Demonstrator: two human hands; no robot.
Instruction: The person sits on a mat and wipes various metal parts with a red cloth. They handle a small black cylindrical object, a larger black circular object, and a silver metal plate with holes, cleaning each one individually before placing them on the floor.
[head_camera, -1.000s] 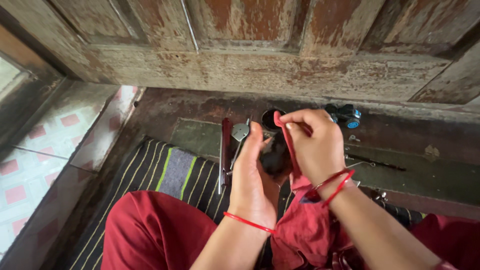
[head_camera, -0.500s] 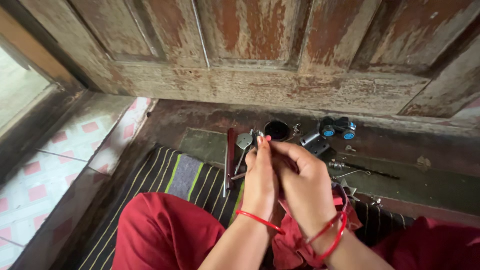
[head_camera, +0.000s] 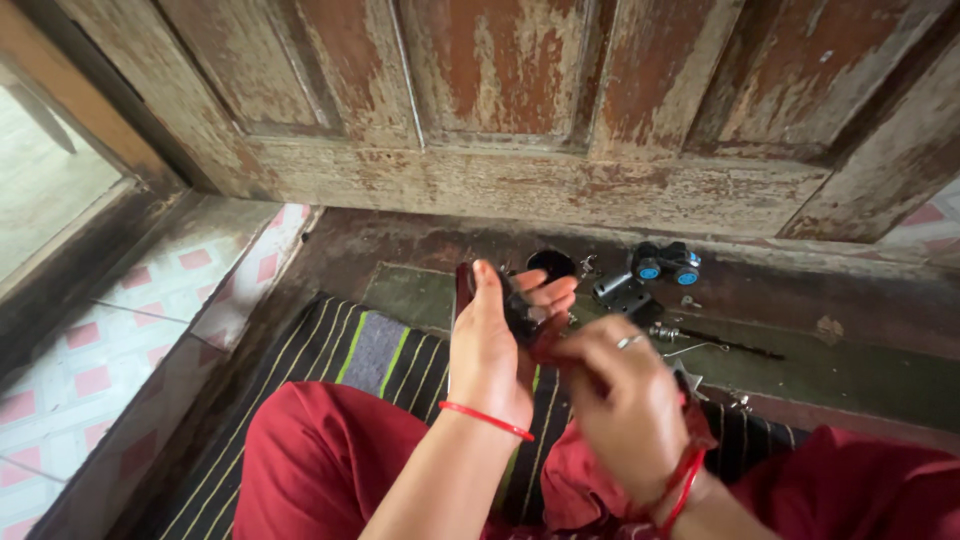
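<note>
Your left hand (head_camera: 490, 350) held a small dark thing (head_camera: 522, 318) tight, up over the striped mat (head_camera: 370, 350); it stood the long way up in your fingers; your right hand (head_camera: 625, 400) sat just beside it, lower and nearer you, fingers curled, but I couldn't tell if it gripped anything.

Worn wooden door (head_camera: 500, 90), striped mat (head_camera: 370, 350), tiled floor (head_camera: 120, 330)
</note>
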